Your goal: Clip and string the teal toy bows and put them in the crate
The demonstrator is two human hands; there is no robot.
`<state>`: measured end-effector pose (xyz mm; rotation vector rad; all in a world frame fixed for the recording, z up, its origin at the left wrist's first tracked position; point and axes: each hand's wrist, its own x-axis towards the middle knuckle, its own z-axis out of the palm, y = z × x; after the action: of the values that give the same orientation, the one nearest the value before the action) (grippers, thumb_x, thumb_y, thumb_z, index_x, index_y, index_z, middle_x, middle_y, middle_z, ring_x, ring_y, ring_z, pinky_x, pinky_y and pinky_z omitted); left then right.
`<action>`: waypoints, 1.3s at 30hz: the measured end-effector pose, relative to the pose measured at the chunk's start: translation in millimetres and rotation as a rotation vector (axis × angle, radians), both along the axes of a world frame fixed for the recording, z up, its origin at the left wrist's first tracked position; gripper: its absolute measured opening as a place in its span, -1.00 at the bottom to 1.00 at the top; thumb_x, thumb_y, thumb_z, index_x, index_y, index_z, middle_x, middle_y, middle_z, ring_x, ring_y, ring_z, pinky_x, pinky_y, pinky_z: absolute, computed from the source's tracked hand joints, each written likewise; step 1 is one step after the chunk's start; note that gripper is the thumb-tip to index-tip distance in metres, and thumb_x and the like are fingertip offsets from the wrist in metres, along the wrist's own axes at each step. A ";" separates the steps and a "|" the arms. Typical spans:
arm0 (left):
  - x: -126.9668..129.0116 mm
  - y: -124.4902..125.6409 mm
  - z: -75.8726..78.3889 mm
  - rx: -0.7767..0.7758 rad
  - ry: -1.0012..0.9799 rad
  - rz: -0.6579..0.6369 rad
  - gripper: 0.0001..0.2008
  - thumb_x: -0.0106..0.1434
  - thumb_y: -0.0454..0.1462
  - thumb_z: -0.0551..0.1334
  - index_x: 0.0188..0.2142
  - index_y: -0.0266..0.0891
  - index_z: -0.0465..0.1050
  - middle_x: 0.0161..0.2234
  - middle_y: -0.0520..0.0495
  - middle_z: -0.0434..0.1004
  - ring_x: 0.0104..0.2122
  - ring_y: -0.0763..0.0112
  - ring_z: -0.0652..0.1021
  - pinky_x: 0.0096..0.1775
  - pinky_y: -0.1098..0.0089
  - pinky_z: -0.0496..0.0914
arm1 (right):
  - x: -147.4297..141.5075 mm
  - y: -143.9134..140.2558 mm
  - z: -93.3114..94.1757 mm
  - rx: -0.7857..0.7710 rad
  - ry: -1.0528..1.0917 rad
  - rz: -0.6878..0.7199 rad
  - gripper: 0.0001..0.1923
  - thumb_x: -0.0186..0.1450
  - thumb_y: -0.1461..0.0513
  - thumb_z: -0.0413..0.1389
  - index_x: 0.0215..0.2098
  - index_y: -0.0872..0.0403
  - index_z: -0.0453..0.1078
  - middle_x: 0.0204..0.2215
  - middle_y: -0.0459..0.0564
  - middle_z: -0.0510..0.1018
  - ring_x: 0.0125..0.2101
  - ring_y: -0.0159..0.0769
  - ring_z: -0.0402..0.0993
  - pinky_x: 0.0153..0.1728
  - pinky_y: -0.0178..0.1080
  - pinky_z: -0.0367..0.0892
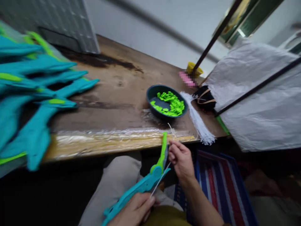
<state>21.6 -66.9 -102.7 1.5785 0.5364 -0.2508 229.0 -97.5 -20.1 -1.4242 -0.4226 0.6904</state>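
Cord (pixel 160 179) runs from left hand (pixel 138 207), gripping a turquoise part (pixel 137 190), to pinching right hand (pixel 181 160). Bowl (pixel 151 96) sits farther off.

- Workshop, most likely: a worn, stained wooden bench (pixel 117 83) with a shiny, taped-looking edge
- Many alike turquoise parts (pixel 58 65) heaped at one end
- A bowl (pixel 161 103) of small green pieces (pixel 177 107) (loose, in quantity)
- A bundle of white cords (pixel 197 121)
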 end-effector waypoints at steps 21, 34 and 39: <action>83.2 46.5 5.0 0.179 -0.044 0.020 -0.40 0.16 -0.14 0.31 0.19 -0.25 0.45 0.11 -0.28 0.63 0.07 0.01 0.61 0.15 0.12 0.47 | 61.5 -6.2 -37.7 -0.201 -0.978 -0.024 -0.79 0.40 0.15 0.18 -0.31 0.06 0.61 -0.51 -0.11 0.60 -0.57 -0.39 0.43 -0.46 -0.33 0.30; 79.4 35.9 -1.1 0.235 -0.023 0.035 -0.46 0.24 -0.21 0.16 0.21 -0.30 0.40 0.06 -0.33 0.63 0.08 -0.06 0.59 0.15 0.01 0.43 | 65.4 -1.8 -46.3 -0.228 -1.152 -0.099 -0.76 0.43 0.20 0.10 -0.37 0.10 0.49 -0.55 -0.14 0.41 -0.54 -0.40 0.31 -0.41 -0.31 0.23; 78.4 34.8 -3.7 0.227 -0.034 0.043 -0.44 0.25 -0.20 0.17 0.24 -0.30 0.37 0.08 -0.33 0.62 0.07 -0.04 0.59 0.13 0.02 0.43 | 65.9 -1.7 -51.3 -0.234 -1.176 -0.107 -0.75 0.46 0.20 0.09 -0.35 0.10 0.49 -0.52 -0.11 0.45 -0.53 -0.40 0.32 -0.41 -0.32 0.24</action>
<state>100.1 -32.0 -106.4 1.7858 0.5877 -0.1337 295.0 -99.2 -71.4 -1.9657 -1.1797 -0.2800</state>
